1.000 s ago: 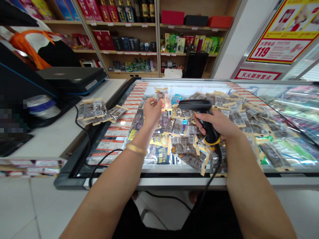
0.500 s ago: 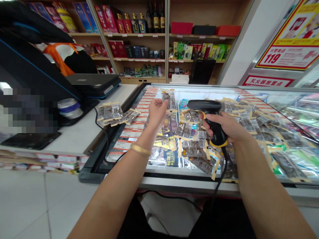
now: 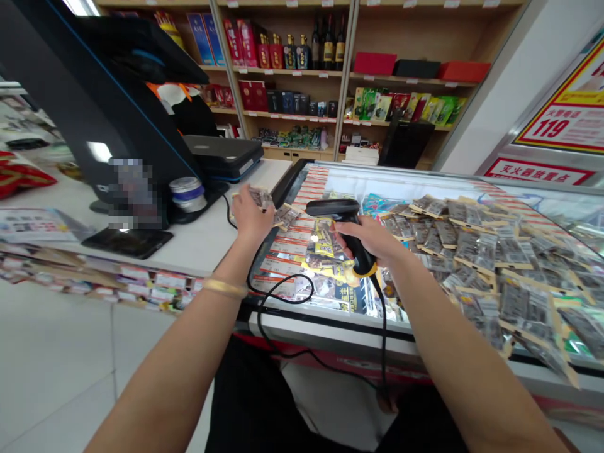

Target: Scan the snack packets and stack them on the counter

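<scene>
One sign [image 3: 550, 128] reads "119"; freezer [image 3: 325, 334] holds yellow packs [image 3: 325, 259]; right hand [image 3: 372, 239] grips scanner [image 3: 333, 207]; left hand [image 3: 253, 219] at packets [image 3: 263, 199], grip unclear.

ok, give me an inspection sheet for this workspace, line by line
Surface: glass-topped case beside a white counter
Job's things: packets heaped on the glass, mainly right; a few where counter meets case; barcode scanner
Clutter: blue-banded jar, black slab on the counter
Grips: left grip at the few packets, hold unclear; right grip closed around the scanner's handle
Cables: black cord hangs from scanner; looped black cord at case's front left; whether joined, unclear
Surroundings: stocked shelves behind; red-and-white signs right
</scene>
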Available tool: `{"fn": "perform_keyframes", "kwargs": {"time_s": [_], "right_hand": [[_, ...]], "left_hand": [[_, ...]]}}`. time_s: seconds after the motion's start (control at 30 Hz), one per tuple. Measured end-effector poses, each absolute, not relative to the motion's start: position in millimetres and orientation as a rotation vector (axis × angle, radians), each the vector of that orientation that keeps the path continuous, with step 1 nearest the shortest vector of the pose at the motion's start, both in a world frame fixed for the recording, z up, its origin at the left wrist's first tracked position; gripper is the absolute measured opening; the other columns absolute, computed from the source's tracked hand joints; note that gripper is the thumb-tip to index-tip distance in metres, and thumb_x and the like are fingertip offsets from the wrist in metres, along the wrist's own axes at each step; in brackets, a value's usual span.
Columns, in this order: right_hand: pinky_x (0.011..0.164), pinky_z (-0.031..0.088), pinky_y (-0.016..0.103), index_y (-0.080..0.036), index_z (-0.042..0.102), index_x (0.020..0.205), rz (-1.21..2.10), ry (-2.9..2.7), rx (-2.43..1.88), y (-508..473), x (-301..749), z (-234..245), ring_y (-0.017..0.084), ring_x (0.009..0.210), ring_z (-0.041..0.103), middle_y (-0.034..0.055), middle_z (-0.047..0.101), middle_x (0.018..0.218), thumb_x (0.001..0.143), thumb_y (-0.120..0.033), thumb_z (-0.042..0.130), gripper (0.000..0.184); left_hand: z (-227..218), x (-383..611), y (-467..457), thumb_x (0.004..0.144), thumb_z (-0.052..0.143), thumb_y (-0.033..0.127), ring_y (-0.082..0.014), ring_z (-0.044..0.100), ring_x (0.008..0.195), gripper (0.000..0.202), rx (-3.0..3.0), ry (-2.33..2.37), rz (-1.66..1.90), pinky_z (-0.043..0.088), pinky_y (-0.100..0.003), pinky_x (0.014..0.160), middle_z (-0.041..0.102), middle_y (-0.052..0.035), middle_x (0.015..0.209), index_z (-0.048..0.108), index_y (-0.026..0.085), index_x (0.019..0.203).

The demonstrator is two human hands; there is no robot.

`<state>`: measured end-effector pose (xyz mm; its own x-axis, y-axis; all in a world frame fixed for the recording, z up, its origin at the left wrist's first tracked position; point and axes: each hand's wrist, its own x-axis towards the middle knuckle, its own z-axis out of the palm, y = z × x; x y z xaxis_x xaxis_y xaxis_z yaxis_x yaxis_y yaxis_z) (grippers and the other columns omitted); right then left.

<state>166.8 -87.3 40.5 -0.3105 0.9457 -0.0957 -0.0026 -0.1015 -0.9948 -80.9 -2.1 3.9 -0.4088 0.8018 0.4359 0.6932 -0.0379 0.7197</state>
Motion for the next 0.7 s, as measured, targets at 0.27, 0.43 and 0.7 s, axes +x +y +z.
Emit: {"fn": "perform_keyframes", "kwargs": {"time_s": [0.27,0.43,0.7], "right_hand": [[0.038,0.039,0.023,-0.019,0.059,0.075,1.503,-1.298,-1.123,-87.0,167.3,28.7,0.010,0.040,0.050,-0.0024,0.057,0.054,0.066,-0.039,0.080,0.030],[0.039,0.039,0.023,-0.020,0.058,0.074,1.489,-1.274,-1.113,-88.2,173.4,32.3,0.010,0.040,0.049,-0.0025,0.057,0.054,0.065,-0.041,0.081,0.032],[0.038,0.039,0.024,-0.018,0.063,0.080,1.389,-1.206,-1.144,-105.2,225.0,54.0,0.010,0.041,0.048,-0.0024,0.058,0.056,0.063,-0.042,0.086,0.037]], "left_hand": [[-5.7,-79.0,-12.0,0.077,0.074,0.043,-0.0455,0.032,0.153,0.082,1.755,2.243,1.175,0.030,-0.062,0.122,0.035,-0.0212,0.164,0.050,0.026,0.153],[2.4,-76.5,-15.3,0.077,0.073,0.045,-0.0440,0.033,0.152,0.076,1.724,2.298,1.268,0.028,-0.062,0.123,0.039,-0.0190,0.160,0.053,0.029,0.149],[24.6,-20.8,-22.7,0.081,0.073,0.033,-0.0421,0.037,0.147,0.057,1.937,1.997,1.424,0.027,-0.059,0.123,0.043,-0.0184,0.151,0.060,0.024,0.136]]}}
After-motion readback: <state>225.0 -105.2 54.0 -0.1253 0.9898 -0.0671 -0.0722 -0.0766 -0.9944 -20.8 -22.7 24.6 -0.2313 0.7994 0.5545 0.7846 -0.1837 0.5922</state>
